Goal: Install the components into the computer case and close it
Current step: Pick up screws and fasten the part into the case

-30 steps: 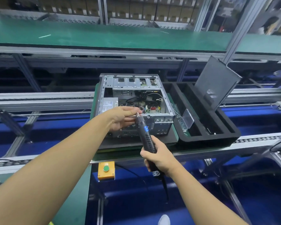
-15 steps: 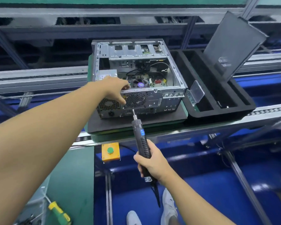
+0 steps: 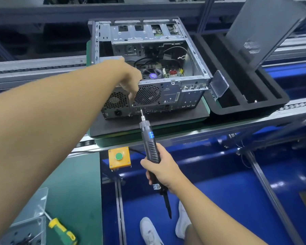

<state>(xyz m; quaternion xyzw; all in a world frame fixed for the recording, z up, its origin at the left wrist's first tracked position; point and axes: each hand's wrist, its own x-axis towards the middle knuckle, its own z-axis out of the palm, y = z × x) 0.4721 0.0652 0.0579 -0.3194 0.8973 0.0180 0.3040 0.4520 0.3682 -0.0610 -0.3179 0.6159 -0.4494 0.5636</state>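
Observation:
An open metal computer case (image 3: pixel 193 55) lies on a dark mat on the conveyor, its rear panel with two fan grilles facing me and the motherboard visible inside. My left hand (image 3: pixel 129 80) rests over the case's top rear edge, fingers curled down onto the rear panel between the grilles. My right hand (image 3: pixel 162 171) grips a black electric screwdriver (image 3: pixel 149 144), whose bit tip touches the lower rear panel just under the larger fan grille. The case's dark side panel (image 3: pixel 265 30) leans upright at the right.
A black foam tray (image 3: pixel 245 110) with long slots sits right of the case. A yellow box with a green button (image 3: pixel 119 157) hangs below the conveyor edge. A green-and-yellow screwdriver (image 3: pixel 62 230) and a clear parts box (image 3: pixel 30 218) lie on the green bench at lower left.
My view has tilted down and closer. My left hand moved from inside the case onto its rear edge. The electric screwdriver's tip dropped from the case top to the lower rear panel.

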